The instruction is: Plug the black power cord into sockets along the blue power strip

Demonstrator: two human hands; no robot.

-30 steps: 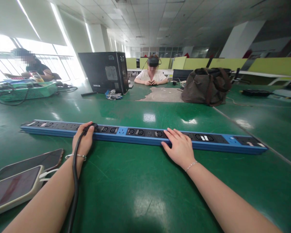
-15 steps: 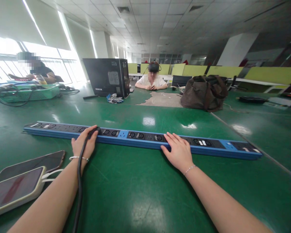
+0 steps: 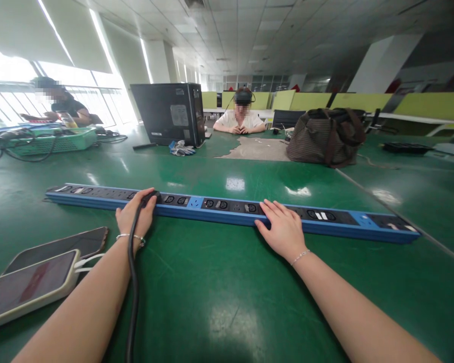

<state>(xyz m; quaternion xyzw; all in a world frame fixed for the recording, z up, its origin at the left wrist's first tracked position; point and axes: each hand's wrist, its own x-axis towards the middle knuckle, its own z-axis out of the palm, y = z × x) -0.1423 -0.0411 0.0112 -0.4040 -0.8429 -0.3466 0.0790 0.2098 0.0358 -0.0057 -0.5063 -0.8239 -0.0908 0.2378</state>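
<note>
A long blue and black power strip [image 3: 219, 214] with many sockets lies across the green table [image 3: 196, 302]. My left hand [image 3: 136, 214] is closed around a black plug [image 3: 155, 197] at the strip's left-middle part. Whether the plug sits fully in a socket is hidden by my fingers. Its black power cord [image 3: 133, 282] runs back over my left wrist toward me. My right hand [image 3: 282, 227] rests flat on the strip right of its middle, fingers stretched over the sockets and thumb at the near side.
Two phones [image 3: 34, 285] lie at the left, the nearer one with white cables. Farther back are a green basket [image 3: 56, 141] of cords, a black computer case [image 3: 166, 113], gloves [image 3: 181, 148] and a brown bag [image 3: 325, 138]. One person [image 3: 242, 118] sits opposite, another [image 3: 66, 103] at far left.
The view has shifted slightly, so everything sits a little farther right and higher. Both hands keep their places on the power strip, the left still holding the plug.
</note>
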